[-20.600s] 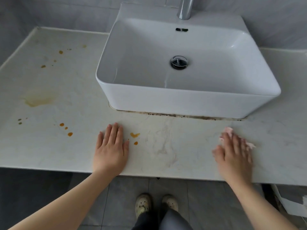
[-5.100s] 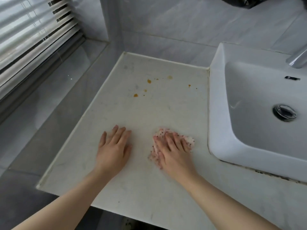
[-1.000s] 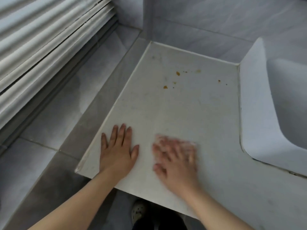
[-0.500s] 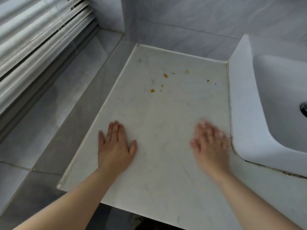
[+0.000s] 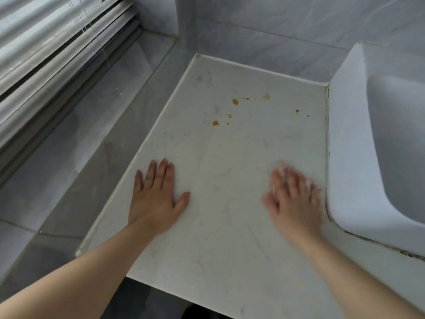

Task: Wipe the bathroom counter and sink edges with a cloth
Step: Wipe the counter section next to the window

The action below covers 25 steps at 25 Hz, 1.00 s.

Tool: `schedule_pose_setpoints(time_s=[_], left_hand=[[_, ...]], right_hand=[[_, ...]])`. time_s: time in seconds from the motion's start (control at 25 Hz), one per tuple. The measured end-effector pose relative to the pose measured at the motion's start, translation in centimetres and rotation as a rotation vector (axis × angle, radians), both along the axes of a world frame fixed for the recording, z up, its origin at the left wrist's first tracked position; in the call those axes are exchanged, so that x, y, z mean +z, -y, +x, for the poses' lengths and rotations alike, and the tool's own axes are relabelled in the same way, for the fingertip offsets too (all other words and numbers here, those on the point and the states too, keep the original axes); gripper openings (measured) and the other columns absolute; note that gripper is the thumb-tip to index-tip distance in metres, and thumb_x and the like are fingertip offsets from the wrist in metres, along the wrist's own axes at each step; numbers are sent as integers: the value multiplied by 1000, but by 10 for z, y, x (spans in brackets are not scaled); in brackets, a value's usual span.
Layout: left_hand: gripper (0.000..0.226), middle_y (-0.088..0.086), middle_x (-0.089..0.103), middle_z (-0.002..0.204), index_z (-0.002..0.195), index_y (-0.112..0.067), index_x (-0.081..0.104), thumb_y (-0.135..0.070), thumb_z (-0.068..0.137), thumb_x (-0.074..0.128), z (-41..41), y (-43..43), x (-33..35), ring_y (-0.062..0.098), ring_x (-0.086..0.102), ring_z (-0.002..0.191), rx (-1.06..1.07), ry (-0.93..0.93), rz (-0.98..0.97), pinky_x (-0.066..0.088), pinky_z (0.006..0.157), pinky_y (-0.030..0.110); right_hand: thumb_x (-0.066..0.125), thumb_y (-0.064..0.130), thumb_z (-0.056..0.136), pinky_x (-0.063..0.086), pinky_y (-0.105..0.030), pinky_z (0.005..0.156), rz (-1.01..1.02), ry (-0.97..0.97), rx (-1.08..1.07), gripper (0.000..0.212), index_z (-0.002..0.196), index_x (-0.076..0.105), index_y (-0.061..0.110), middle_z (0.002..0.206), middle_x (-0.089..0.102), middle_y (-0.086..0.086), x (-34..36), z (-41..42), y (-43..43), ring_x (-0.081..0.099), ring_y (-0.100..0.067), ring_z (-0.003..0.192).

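Beside the sink (image 5: 345,157), my right hand's (image 5: 292,201) straight fingers (image 5: 289,180) press the cloth (image 5: 281,168) beneath them; left hand (image 5: 156,199) lies flat on the table (image 5: 218,153).

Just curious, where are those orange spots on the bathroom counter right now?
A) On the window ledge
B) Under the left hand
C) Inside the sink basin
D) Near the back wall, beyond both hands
D: the orange spots sit on the counter toward the back wall, farther back than the left hand and the right hand, and neither hand touches them.
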<state>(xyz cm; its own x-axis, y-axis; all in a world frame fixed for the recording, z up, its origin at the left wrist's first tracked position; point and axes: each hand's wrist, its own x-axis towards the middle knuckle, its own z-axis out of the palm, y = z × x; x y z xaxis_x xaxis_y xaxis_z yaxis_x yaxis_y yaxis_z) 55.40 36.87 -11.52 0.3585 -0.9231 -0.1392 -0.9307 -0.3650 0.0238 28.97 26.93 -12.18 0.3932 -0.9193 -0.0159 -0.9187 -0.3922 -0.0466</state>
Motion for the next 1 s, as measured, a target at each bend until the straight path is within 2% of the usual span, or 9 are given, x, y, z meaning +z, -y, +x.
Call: schedule_pose_setpoints(time_s=[0.12,0.24,0.36,0.48,0.6,0.76,0.84,0.92,1.0], left_hand=[[93,-1,-9,157,148,-17,-6,-65,68,-10,-1,0,-2,17,-15,142,1,-14,-7,-14,112,39],[94,0,-11,156,147,-16,-9,-65,67,-11,2,-1,-1,17,-16,142,-3,-24,-8,-15,112,39],[94,2,-14,156,147,-14,-12,-63,67,-14,2,-1,-1,19,-18,141,-22,-14,7,-16,112,41],[93,2,-16,156,146,-14,-13,-62,67,-16,2,0,-3,19,-19,141,-34,9,3,-16,111,42],[92,2,-15,156,147,-14,-11,-62,69,-15,2,-1,-2,19,-18,141,-44,-4,-4,-16,112,42],[90,-1,-13,156,147,-15,-9,-59,69,-16,9,0,-3,15,-18,141,-71,-57,-12,-17,112,37],[85,0,-2,156,148,-13,3,-56,76,-9,17,-9,-1,13,-8,142,-130,-119,-50,-16,111,31],[71,7,27,151,143,-6,28,-47,88,9,27,-29,-3,17,17,140,-178,-88,-113,-5,113,27],[58,12,44,141,135,-3,43,-37,93,22,31,-50,-6,25,37,132,-117,-82,-151,8,111,30]], right_hand=[[21,54,93,-1,-54,115,166,11,-286,66,150,12,23,157,3,-16,6,49,61,1,-38,143],[22,59,84,7,-53,114,88,34,137,72,146,28,22,153,24,-16,-3,105,3,20,-40,140],[33,58,83,22,-51,107,52,9,452,67,136,47,19,142,46,-14,-5,68,-44,43,-38,129],[17,62,86,13,-49,113,-15,6,145,71,144,34,24,152,31,-12,-2,38,25,29,-36,138],[20,53,91,5,-51,116,98,23,-136,63,148,22,26,157,13,-9,-2,76,63,12,-34,143],[22,39,95,22,-47,109,-17,40,345,54,136,47,14,143,45,-10,-14,73,-22,44,-34,129],[11,43,100,19,-44,110,-16,24,262,57,137,43,14,142,46,-10,-12,33,-48,42,-30,130],[6,48,98,20,-48,109,-26,72,21,60,136,38,14,141,47,-14,-6,16,-69,43,-34,129],[12,49,97,24,-53,105,-34,85,90,59,135,38,13,139,48,-15,-6,38,-101,43,-36,129]])
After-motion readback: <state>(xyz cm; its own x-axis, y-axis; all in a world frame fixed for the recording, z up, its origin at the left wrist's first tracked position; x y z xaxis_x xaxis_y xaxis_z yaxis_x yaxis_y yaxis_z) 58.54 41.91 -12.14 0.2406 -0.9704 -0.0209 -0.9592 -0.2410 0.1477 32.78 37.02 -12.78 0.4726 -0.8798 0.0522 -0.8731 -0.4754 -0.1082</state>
